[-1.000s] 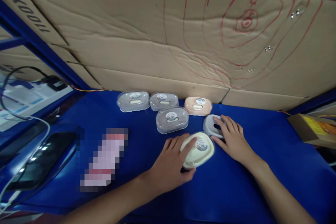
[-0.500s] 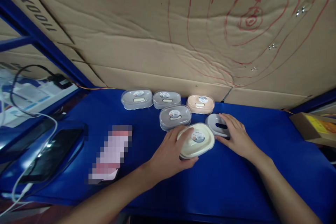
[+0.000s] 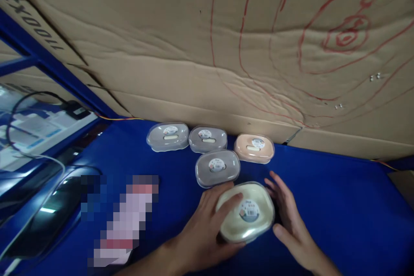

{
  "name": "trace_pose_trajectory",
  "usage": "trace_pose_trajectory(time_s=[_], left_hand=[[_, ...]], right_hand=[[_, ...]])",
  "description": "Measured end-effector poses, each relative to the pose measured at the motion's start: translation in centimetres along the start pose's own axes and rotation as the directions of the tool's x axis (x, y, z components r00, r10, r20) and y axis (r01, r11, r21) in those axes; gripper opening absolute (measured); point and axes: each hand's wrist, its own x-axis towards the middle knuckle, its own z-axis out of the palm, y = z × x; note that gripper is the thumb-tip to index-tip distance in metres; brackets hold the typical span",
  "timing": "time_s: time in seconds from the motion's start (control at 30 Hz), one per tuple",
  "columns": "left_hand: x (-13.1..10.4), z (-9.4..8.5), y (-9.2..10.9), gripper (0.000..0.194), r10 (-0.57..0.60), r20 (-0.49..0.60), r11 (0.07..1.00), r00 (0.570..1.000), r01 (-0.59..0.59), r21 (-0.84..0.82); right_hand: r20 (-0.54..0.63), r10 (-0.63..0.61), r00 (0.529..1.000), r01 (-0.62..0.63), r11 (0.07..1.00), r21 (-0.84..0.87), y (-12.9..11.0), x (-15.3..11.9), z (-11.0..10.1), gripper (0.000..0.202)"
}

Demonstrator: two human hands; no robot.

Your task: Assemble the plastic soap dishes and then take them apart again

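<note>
My left hand (image 3: 210, 220) is closed around the left side of an oval cream soap box (image 3: 255, 224) with a clear lid and a round label. The thumb lies across its top. At the box's right side, my right hand (image 3: 289, 220) is open, thumb and fingers apart, with nothing visible in it. Whether its fingertips touch the box, I cannot tell. Just behind the cream box lies a grey soap box (image 3: 207, 172) with a clear lid. The cream box's underside is hidden.
Along the cardboard wall (image 3: 161, 69) stand two grey lidded soap boxes (image 3: 155, 138) (image 3: 213, 145) and a peach one (image 3: 246, 153). A pixelated, phone-shaped object (image 3: 123, 220) lies left on the blue table (image 3: 339, 198). Farther left are a dark-screened device (image 3: 45, 220) and cables.
My right hand has let go of the grey slotted piece, which no longer shows, and come beside the cream box. The cream box sits lower in view. The camera view has shifted.
</note>
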Motion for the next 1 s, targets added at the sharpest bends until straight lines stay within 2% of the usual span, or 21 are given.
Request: trace_pose_trajectory(time_s=[0.07,0.17,0.37,0.5,0.63,0.73,0.87,1.0], left_hand=[[0.0,0.1,-0.2,0.107,0.002,0.002,1.000,1.000,-0.002,-0.004],[0.3,-0.2,0.0,0.108,0.004,0.002,1.000,1.000,-0.004,0.010],[0.5,0.0,0.2,0.123,0.086,0.032,0.996,0.996,-0.086,0.009],[0.1,0.6,-0.2,0.121,0.073,0.066,0.997,0.995,-0.072,-0.013],[0.2,0.9,-0.6,0.121,0.128,-0.018,0.992,0.992,-0.128,0.002],[0.6,0.6,-0.6,0.116,0.158,-0.041,0.986,0.987,-0.156,0.052],[1.0,-0.2,-0.3,0.106,0.127,0.024,0.980,0.992,-0.129,0.150],[1.1,-0.3,-0.4,0.114,0.112,0.128,0.976,0.985,-0.133,0.172]], right_hand=[[0.025,0.022,0.999,-0.019,0.995,-0.095,0.3,-0.1,0.0,0.075],[0.079,0.034,0.996,-0.018,0.980,-0.199,0.1,-0.1,-0.1,0.070],[0.019,0.037,0.999,-0.032,0.974,-0.226,-0.3,0.0,0.1,0.065],[0.028,0.053,0.998,-0.043,0.962,-0.270,0.6,-1.2,-0.1,0.070],[0.120,0.035,0.992,0.006,0.945,-0.326,1.4,-2.1,-0.5,0.080],[0.138,-0.013,0.990,0.059,0.941,-0.333,1.1,-1.6,-0.4,0.085],[0.112,-0.079,0.991,0.113,0.932,-0.344,0.0,-0.4,-0.2,0.083],[0.068,-0.086,0.994,0.104,0.938,-0.331,-0.8,0.1,-0.1,0.079]])
